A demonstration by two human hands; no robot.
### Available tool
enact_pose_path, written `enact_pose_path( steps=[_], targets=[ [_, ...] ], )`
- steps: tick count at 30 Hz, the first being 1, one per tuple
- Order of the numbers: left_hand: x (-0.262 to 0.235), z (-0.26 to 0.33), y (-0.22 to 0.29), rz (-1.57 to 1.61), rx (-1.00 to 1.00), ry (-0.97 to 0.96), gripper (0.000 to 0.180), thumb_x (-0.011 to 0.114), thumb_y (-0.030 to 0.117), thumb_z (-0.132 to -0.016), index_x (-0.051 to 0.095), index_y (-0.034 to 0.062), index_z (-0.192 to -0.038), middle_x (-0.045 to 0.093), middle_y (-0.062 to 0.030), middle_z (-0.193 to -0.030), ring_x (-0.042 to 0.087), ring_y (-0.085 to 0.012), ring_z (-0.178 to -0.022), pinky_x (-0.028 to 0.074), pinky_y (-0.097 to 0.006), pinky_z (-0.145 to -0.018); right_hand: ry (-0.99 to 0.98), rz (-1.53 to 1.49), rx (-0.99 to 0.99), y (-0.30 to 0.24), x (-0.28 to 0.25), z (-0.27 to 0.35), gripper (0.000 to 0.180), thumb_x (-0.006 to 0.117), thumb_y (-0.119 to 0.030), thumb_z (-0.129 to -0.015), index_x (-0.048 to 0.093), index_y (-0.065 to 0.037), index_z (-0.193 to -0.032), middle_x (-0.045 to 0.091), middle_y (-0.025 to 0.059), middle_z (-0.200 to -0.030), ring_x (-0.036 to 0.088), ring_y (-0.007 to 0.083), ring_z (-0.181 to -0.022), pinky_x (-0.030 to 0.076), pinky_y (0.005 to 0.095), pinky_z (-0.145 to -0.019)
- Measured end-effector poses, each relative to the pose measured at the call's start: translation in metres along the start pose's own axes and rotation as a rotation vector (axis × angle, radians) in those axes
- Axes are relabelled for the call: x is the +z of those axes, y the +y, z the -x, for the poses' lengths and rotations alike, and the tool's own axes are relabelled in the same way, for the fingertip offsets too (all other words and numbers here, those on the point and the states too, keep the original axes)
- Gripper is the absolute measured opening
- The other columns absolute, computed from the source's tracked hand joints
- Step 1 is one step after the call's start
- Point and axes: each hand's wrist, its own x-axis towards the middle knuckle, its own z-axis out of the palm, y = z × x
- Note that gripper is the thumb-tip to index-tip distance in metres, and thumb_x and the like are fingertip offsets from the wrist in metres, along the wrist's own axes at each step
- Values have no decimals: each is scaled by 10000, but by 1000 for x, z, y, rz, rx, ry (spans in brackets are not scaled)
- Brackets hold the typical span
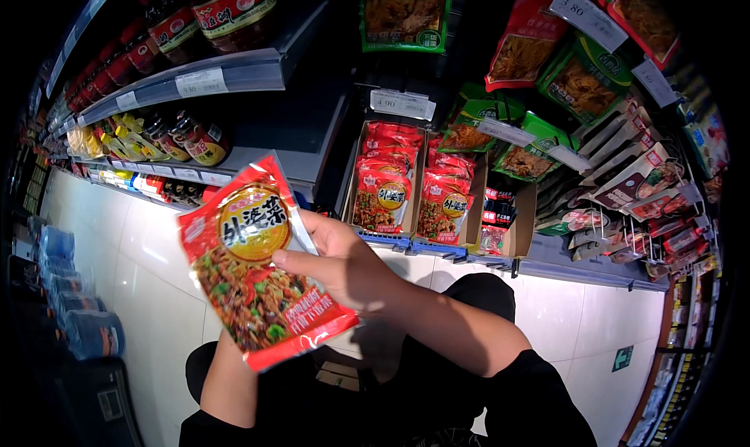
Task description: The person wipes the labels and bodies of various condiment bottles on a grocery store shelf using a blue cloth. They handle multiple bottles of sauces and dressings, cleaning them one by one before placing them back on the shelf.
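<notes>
A red and white food packet (262, 263) with a yellow round label and a picture of chopped vegetables is held up, tilted, front facing me. My right hand (344, 263) grips its right edge, the thumb laid across the front and the fingers behind. My left forearm (229, 384) rises to the packet's lower edge. The left hand itself is hidden behind the packet. Matching red packets stand upright in open cardboard boxes (414, 248) on the low shelf ahead.
Shelves of dark jars (234, 10) reach in at the left, their edge (269, 72) near the packet. Green and red pouches (590, 76) hang on hooks at the right. Large water bottles (90, 334) stand at the far left. Pale tiled floor (156, 291) lies below.
</notes>
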Motion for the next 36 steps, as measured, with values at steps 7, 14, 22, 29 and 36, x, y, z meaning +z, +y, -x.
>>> enact_pose_path(
  steps=[7, 14, 22, 29, 36],
  targets=[
    [13, -15, -20, 42, -57, -72, 506, 370, 428, -1049, 445, 60, -1388, 542, -122, -1310, 559, -249, -1170, 434, -365, -1024, 307, 1411, -492, 15, 14, -5, 673, 652, -290, -910, 374, -60, -1477, 264, 304, -1518, 303, 473, -1384, 308, 521, -1112],
    [21, -13, -10, 36, 3, -124, 530, 357, 439, -1052, 391, 78, -1440, 492, -123, -1384, 518, -252, -1239, 401, -380, -1066, 132, 1286, -334, 37, 16, -7, 776, 516, -588, -934, 278, -190, -1556, 202, 289, -1567, 107, 504, -1468, 96, 655, -1141],
    [26, -14, -2, 14, 85, -185, 565, 342, 451, -1056, 330, 98, -1498, 436, -124, -1468, 471, -255, -1317, 364, -398, -1114, 200, 1199, -324, 55, 28, -8, 787, 484, -593, -940, 226, -201, -1571, 132, 280, -1594, 70, 502, -1475, 56, 682, -1132],
    [23, 0, -32, -117, 170, -29, 589, 305, 453, -1064, 307, 90, -1528, 399, -118, -1522, 418, -249, -1382, 314, -398, -1160, 390, 817, -353, 51, -4, -35, 714, 401, -493, -1006, 211, -82, -1558, 218, 286, -1559, 186, 452, -1461, 163, 525, -1176],
    [26, -8, -38, -78, 152, 96, 581, 335, 431, -1055, 408, 19, -1457, 484, -136, -1446, 462, -255, -1327, 317, -368, -1137, 347, -215, -81, 90, 5, -34, 663, 382, -433, -1062, 163, -64, -1567, 297, 108, -1540, 265, 181, -1423, 202, 297, -1166]
  ],
)
